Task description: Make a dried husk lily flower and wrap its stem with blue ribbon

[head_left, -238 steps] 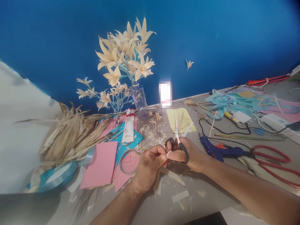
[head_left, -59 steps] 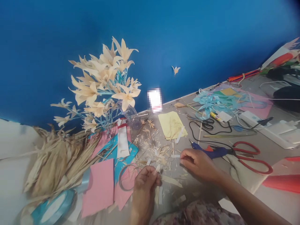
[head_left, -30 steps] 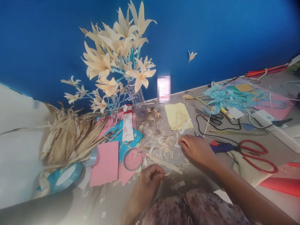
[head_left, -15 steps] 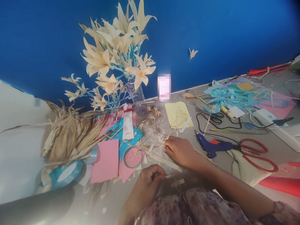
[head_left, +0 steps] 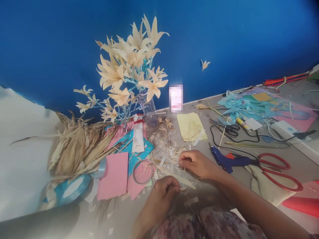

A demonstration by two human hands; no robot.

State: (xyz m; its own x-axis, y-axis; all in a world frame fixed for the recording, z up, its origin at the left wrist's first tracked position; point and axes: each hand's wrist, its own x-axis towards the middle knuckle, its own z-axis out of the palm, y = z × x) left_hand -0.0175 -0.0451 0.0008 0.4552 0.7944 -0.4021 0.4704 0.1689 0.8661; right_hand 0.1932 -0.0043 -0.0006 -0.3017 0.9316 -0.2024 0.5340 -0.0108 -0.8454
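Observation:
My left hand (head_left: 161, 192) is closed in a pinch near the front of the table, and a small pale piece of corn husk (head_left: 183, 189) pokes out past its fingertips. Just to the right and farther back, my right hand (head_left: 196, 163) has its fingers curled together above the husk scraps (head_left: 171, 151); whatever is between them is hidden or too small to name. A long pale husk strip (head_left: 181, 180) lies on the table between the hands. Beside the left hand is a roll of tape (head_left: 134, 174), lying on pink paper (head_left: 133, 192).
At the back stands a clear bottle (head_left: 151, 114) with cream husk flowers (head_left: 132, 56). Dried husks (head_left: 69, 146) and blue ribbon (head_left: 74, 187) lie left. A blue glue gun (head_left: 230, 162), red-handled scissors (head_left: 281, 179), black cord (head_left: 236, 131) and power strip (head_left: 296, 136) are right.
My right hand has drawn slightly back from the scraps, its fingers a little more raised. My left hand keeps its pinch. The whole view has shifted slightly.

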